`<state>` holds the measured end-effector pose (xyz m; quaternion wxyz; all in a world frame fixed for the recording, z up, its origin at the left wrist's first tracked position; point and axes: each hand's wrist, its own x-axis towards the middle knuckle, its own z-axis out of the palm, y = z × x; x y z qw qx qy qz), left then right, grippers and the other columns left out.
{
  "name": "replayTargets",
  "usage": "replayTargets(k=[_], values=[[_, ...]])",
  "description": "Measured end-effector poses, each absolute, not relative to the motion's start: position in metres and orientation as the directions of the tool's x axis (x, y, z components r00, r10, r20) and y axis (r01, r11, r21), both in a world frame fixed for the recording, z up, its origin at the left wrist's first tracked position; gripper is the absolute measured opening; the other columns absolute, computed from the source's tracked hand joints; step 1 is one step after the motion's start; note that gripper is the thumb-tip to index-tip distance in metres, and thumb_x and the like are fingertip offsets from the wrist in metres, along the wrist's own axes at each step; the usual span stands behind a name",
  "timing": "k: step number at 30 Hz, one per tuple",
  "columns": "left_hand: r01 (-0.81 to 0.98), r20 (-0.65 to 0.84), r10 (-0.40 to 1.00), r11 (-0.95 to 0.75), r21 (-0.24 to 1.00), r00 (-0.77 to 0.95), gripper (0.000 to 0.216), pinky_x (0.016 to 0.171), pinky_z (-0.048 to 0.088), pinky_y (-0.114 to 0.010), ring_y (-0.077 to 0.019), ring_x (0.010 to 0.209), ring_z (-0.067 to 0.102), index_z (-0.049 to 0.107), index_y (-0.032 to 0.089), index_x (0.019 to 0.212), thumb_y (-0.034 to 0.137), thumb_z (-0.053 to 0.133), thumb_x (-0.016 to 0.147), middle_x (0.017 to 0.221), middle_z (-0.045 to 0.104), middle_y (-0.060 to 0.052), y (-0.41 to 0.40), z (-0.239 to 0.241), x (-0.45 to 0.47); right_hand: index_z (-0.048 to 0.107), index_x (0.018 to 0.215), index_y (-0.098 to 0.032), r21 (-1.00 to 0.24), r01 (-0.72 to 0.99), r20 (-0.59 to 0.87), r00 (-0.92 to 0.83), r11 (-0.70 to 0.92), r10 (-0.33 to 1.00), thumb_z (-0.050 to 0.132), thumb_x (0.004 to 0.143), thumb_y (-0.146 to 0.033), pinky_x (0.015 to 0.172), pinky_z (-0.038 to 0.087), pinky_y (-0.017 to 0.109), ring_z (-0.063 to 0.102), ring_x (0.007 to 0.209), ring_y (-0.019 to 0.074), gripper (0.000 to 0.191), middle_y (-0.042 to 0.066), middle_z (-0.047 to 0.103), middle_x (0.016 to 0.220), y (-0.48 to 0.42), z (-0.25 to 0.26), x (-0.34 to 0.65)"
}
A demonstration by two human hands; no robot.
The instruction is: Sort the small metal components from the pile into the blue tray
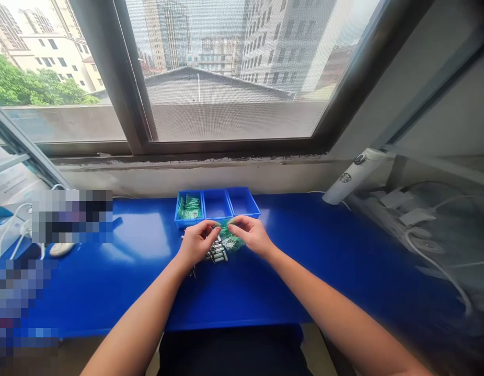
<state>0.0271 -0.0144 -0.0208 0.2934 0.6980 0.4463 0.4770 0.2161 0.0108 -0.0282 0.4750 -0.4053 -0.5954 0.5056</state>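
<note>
My left hand (198,241) and my right hand (252,236) are raised close together over the table, thumb and fingers of each pinched. Between them is a small see-through green plastic bag (225,228), gripped at its upper edge from both sides. Below the hands lies a loose pile of small white-and-dark cylindrical parts (218,253), partly hidden by my left hand. More green material shows beside the pile under my right hand, too blurred to separate. Just beyond the hands, green packets (193,207) fill part of the left blue bin (178,222).
Two more blue bins (217,204) adjoin the left one in a row on the blue table (265,292). A white cylindrical bottle (349,180) leans at the back right, near cables and white plugs (416,216). Cables (20,230) also hang at the left. A window is behind.
</note>
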Motion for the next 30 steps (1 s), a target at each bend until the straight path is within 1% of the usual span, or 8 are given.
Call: replayTargets(k=[6,9,13,16,19,22,27,30], values=[[0.327,0.411,0.9,-0.435,0.839,0.143,0.024,0.05,0.038,-0.022,-0.0097,0.05,0.048,0.069,0.014,0.087,0.036,0.06,0.088,0.057,0.055,0.002,-0.0139,-0.0194,0.0247,0.071,0.093,-0.017,-0.989,0.008,0.14,-0.266,0.147,0.954,0.076,0.07,-0.048,0.068,0.048,0.031,0.059,0.07,0.0148,0.039,0.004,0.068,0.083,0.0106,-0.029,0.2165],[0.332,0.417,0.896,-0.444,0.833,0.152,0.024,0.05,0.037,-0.022,-0.0097,0.051,0.048,0.069,0.014,0.085,0.036,0.061,0.088,0.057,0.056,0.001,-0.0142,-0.0185,0.0249,0.071,0.096,-0.018,-0.988,0.028,0.136,-0.301,0.152,0.944,0.076,0.071,-0.049,0.068,0.049,0.031,0.059,0.071,0.0152,0.04,0.005,0.069,0.086,0.0091,-0.0284,0.2168],[0.322,0.436,0.885,-0.466,0.824,0.164,0.023,0.049,0.036,-0.022,-0.0094,0.05,0.047,0.07,0.014,0.084,0.035,0.062,0.087,0.057,0.055,0.001,-0.0147,-0.0191,0.0264,0.07,0.086,-0.018,-0.979,0.04,0.179,-0.293,0.2,0.939,0.075,0.073,-0.049,0.066,0.048,0.031,0.058,0.069,0.0148,0.034,0.004,0.067,0.081,0.0077,-0.0285,0.2153],[0.308,0.435,0.885,-0.466,0.829,0.166,0.022,0.049,0.038,-0.022,-0.0096,0.05,0.048,0.071,0.014,0.09,0.034,0.064,0.086,0.057,0.056,0.001,-0.014,-0.0211,0.0263,0.069,0.078,-0.018,-0.965,0.04,0.24,-0.258,0.259,0.936,0.075,0.074,-0.048,0.069,0.048,0.032,0.059,0.073,0.0161,0.032,0.005,0.067,0.082,0.0091,-0.0284,0.2143],[0.294,0.434,0.885,-0.466,0.835,0.168,0.023,0.05,0.04,-0.021,-0.0095,0.05,0.05,0.071,0.014,0.096,0.033,0.064,0.086,0.058,0.057,0.002,-0.0133,-0.0223,0.0251,0.07,0.076,-0.018,-0.95,0.048,0.288,-0.253,0.309,0.924,0.074,0.074,-0.049,0.073,0.049,0.033,0.061,0.079,0.0184,0.032,0.006,0.068,0.084,0.0107,-0.0273,0.214],[0.283,0.449,0.879,-0.477,0.832,0.161,0.021,0.049,0.039,-0.021,-0.0091,0.05,0.049,0.071,0.014,0.091,0.034,0.064,0.086,0.057,0.057,0.001,-0.0135,-0.0219,0.0242,0.071,0.076,-0.018,-0.94,0.054,0.313,-0.257,0.337,0.915,0.074,0.074,-0.05,0.073,0.049,0.034,0.062,0.081,0.0195,0.033,0.007,0.069,0.085,0.0102,-0.0257,0.2131],[0.233,0.407,0.904,-0.427,0.874,0.13,0.024,0.049,0.04,-0.022,-0.0097,0.048,0.051,0.069,0.014,0.09,0.037,0.063,0.087,0.056,0.058,0.002,-0.0129,-0.0223,0.0232,0.074,0.087,-0.018,-0.961,0.086,0.237,-0.23,0.262,0.944,0.074,0.074,-0.051,0.071,0.05,0.033,0.063,0.074,0.018,0.035,0.006,0.071,0.084,0.0086,-0.0269,0.2119],[0.223,0.375,0.922,-0.386,0.895,0.095,0.026,0.049,0.041,-0.022,-0.0103,0.048,0.052,0.068,0.015,0.091,0.04,0.062,0.087,0.055,0.057,0.002,-0.0114,-0.0229,0.0216,0.075,0.091,-0.018,-0.967,0.075,0.227,-0.189,0.245,0.955,0.074,0.074,-0.049,0.074,0.052,0.034,0.064,0.075,0.0184,0.035,0.007,0.073,0.085,0.0108,-0.0306,0.2122]])
